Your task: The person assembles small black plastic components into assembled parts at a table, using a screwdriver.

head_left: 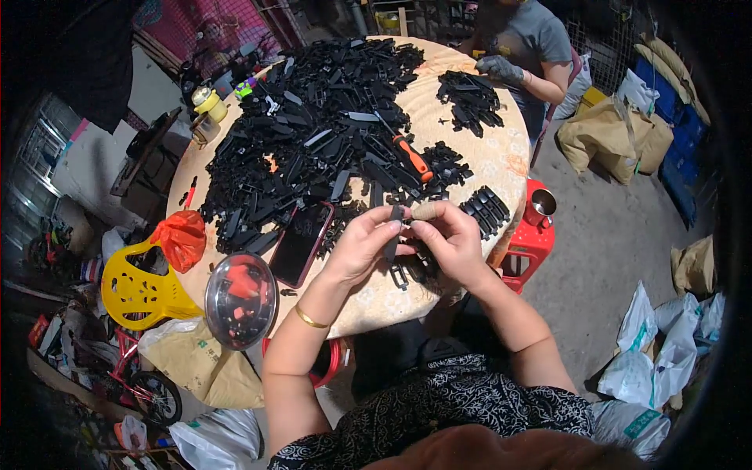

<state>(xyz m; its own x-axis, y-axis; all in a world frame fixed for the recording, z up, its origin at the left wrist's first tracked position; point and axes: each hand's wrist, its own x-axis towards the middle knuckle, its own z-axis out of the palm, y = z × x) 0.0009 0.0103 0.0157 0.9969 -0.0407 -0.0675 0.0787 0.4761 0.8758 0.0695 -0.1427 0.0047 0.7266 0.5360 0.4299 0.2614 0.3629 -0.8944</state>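
Observation:
Near the front edge of the round table, my left hand [362, 249] is closed on a long black plastic piece [392, 249], thumb against its face. My right hand [454, 249] meets it there, thumb and forefinger pinched at the same piece; any small part between those fingertips is too small to make out. Tan tape wraps one right finger. Below the hands, more black plastic parts [400, 276] lie on the cloth. A row of similar black pieces [486, 211] sits right of my right hand. Beyond stretches a big heap of black parts [313, 133], with an orange-handled screwdriver [413, 160] on it.
A dark phone [301, 244] and a clear plastic bowl [241, 301] lie left of my hands. Across the table, a gloved person [526, 66] is beside a smaller black pile [471, 102]. A red stool [523, 262] with a metal cup stands right; a yellow chair [125, 294] stands left.

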